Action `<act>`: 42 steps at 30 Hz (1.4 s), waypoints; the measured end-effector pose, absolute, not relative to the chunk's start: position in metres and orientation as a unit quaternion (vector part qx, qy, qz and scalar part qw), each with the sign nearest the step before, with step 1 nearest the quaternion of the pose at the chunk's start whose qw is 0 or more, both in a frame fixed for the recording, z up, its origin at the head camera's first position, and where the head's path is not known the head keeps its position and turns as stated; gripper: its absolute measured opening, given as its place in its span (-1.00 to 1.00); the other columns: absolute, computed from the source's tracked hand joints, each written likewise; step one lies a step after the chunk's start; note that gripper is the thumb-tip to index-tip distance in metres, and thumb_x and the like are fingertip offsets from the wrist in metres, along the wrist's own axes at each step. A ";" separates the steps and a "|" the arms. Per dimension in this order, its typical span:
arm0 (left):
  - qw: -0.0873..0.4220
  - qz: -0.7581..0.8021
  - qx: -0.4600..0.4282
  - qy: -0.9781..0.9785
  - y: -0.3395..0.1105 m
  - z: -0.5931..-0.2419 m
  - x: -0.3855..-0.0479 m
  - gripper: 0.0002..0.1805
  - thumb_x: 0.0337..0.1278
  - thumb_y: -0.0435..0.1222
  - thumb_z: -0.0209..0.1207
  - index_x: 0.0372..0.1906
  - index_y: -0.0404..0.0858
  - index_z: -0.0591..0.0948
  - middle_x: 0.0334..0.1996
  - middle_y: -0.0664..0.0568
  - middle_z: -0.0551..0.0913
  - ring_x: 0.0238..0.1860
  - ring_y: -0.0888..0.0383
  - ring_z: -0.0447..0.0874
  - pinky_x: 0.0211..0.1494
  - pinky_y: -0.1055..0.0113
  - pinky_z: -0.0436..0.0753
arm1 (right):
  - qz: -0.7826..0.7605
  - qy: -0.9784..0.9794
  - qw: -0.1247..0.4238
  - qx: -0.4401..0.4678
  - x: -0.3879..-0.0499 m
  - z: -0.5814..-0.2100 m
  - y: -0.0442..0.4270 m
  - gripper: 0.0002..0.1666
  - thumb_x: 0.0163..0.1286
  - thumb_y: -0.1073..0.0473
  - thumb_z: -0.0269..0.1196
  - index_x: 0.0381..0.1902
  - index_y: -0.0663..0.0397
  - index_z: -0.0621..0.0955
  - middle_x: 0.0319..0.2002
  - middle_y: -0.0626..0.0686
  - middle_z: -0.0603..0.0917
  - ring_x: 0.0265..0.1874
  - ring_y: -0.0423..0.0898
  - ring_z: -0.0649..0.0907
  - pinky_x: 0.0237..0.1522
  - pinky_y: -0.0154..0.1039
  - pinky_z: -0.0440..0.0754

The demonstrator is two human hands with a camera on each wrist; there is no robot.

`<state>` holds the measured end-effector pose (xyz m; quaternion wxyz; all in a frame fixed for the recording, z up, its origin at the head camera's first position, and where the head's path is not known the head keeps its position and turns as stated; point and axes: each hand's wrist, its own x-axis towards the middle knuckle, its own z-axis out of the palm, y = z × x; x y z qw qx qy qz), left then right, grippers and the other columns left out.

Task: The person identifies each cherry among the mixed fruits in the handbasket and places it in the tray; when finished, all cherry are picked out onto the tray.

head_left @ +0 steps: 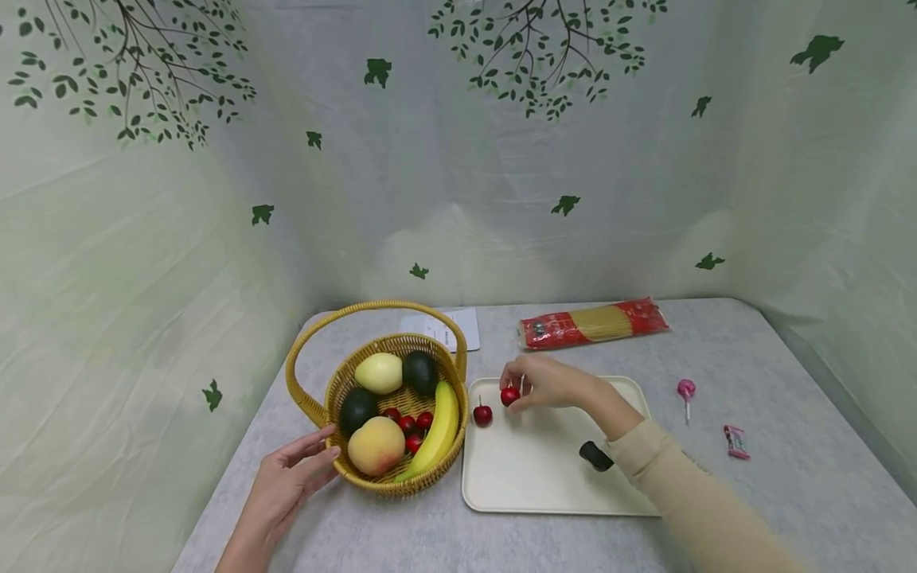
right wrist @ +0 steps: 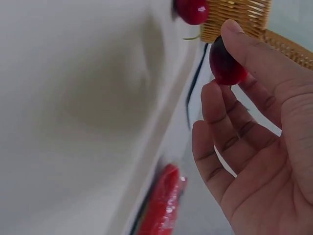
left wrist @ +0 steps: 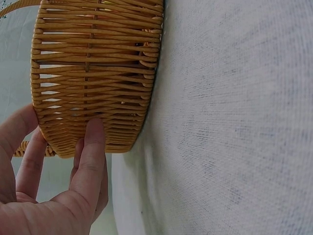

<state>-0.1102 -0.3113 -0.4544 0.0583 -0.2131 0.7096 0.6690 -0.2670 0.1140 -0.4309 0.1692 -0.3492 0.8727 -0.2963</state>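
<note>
Near the centre of the frame, the right hand [head_left: 542, 382] pinches a cherry [head_left: 509, 395] over the tray [head_left: 544, 481], apparently mid-transfer; at lower left, the left hand [head_left: 288, 477], fingers loosely spread, touches the basket [head_left: 387, 487]. The next move likely calls for carrying the fruit leftward over the rim, pinch kept gentle.

Rough weave is seen on the round golden-brown wicker basket [left wrist: 95, 78], smooth gloss on the held round red cherry [head_left: 509, 396].
</note>
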 end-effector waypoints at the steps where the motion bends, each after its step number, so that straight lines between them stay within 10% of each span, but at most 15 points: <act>1: 0.058 0.669 -0.213 0.710 -0.311 -0.454 -0.110 -0.37 0.32 -0.30 0.47 0.47 -0.19 0.61 0.22 0.03 0.46 0.09 0.27 0.61 0.14 0.22 0.82 | -0.297 0.873 0.173 -0.345 -0.268 -0.435 0.114 -0.69 0.31 0.12 0.59 -0.06 0.01 0.73 -0.24 -0.09 0.72 -0.28 -0.21 0.63 -0.17 -0.37 0.65; 42: 0.057 0.671 -0.208 0.709 -0.312 -0.456 -0.111 -0.36 0.32 -0.29 0.46 0.48 -0.20 0.60 0.22 0.05 0.47 0.11 0.25 0.60 0.15 0.20 0.82 | -0.291 0.870 0.215 -0.334 -0.269 -0.460 0.102 -0.67 0.27 0.11 0.62 -0.12 0.01 0.71 -0.29 -0.01 0.68 -0.29 -0.18 0.56 -0.22 -0.33 0.56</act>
